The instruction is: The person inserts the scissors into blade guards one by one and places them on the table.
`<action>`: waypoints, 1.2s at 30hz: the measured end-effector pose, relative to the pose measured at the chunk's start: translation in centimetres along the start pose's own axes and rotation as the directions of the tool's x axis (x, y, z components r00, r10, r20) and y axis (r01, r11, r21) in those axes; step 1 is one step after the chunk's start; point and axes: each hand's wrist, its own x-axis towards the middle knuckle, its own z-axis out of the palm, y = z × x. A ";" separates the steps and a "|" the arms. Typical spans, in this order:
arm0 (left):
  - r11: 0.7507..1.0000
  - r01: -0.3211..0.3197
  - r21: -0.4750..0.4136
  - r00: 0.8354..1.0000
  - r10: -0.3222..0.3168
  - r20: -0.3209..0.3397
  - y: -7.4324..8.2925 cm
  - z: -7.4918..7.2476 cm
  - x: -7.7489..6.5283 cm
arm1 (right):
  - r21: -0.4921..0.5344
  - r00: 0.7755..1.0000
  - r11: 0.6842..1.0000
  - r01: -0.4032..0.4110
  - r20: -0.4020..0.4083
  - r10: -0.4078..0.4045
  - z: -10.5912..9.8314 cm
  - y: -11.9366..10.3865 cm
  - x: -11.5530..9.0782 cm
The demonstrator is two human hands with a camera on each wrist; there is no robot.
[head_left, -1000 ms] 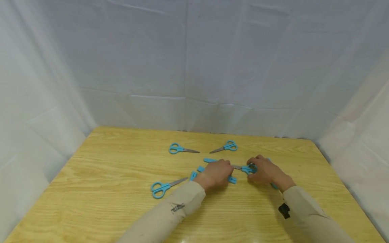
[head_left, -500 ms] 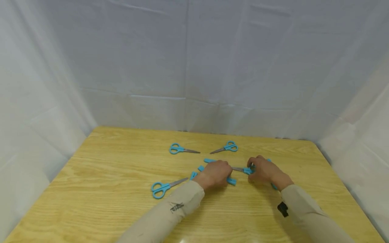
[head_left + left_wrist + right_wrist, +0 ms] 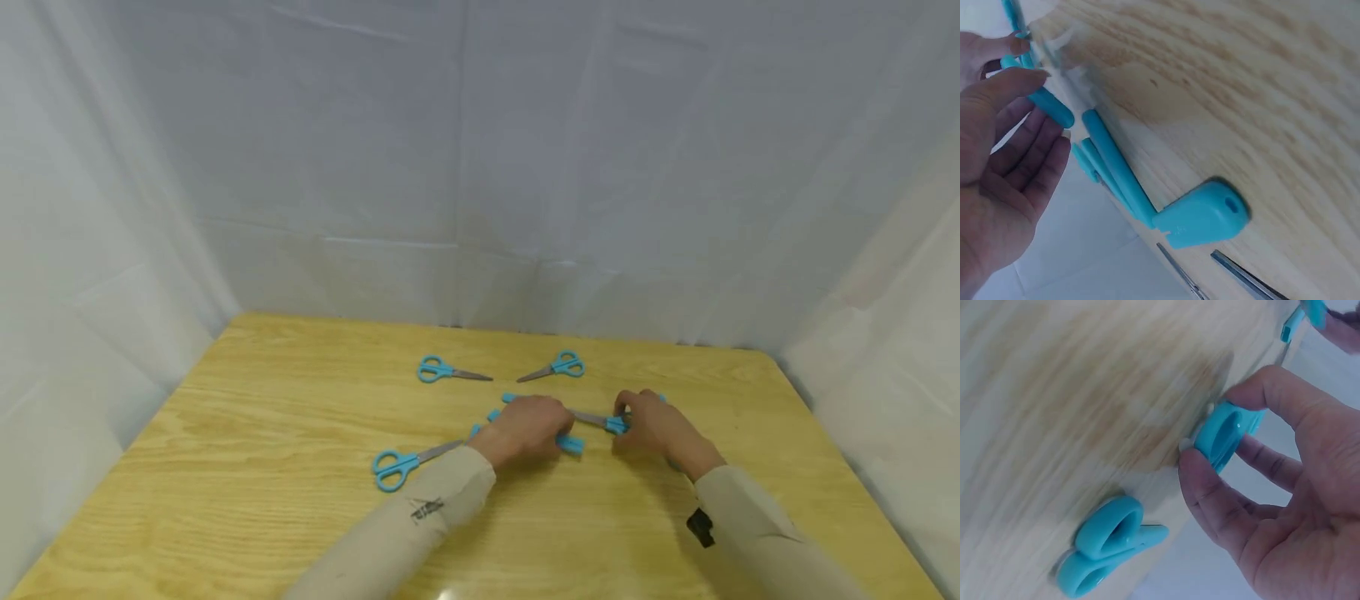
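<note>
My left hand (image 3: 531, 425) pinches a light-blue plastic blade cover (image 3: 1054, 109) between thumb and fingers, low over the wooden table. To its right, my right hand (image 3: 656, 429) grips a pair of scissors (image 3: 617, 425) by the blue handle loops (image 3: 1219, 439). Its metal blades point left toward my left hand, whose fingers hide where they reach in the head view. More blue covers lie about the left hand, one with a small round hole (image 3: 1204, 215) and a long narrow one (image 3: 1119, 169). Another pair of scissors (image 3: 1107, 544) lies under the right wrist, mostly hidden in the head view.
Two pairs of scissors lie farther back, one at left (image 3: 435, 368) and one at right (image 3: 567, 364), blades toward each other. A third pair (image 3: 395, 469) lies beside the left forearm. White sheeting (image 3: 465, 167) hangs behind and beside the wooden table (image 3: 262, 433).
Both hands stay almost in place. The scissors in the right hand have turned so their handle loops show less, and they sit slightly lower and to the right.
</note>
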 end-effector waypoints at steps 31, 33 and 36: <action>0.962 0.110 -0.250 0.966 -0.163 -0.202 -4.1 -1.9 -9.1 | 0.077 0.984 0.993 0.093 -0.158 -0.080 0.8 -3.8 -5.1; 0.962 0.103 -0.251 0.966 -0.157 -0.206 -3.8 -1.8 -9.1 | 0.080 0.984 0.993 0.090 -0.159 -0.076 1.1 -4.0 -5.3; 0.966 0.091 -0.242 0.963 -0.147 -0.225 -3.3 -1.7 -9.2 | 0.070 0.984 0.993 0.092 -0.161 -0.080 1.5 -4.4 -5.3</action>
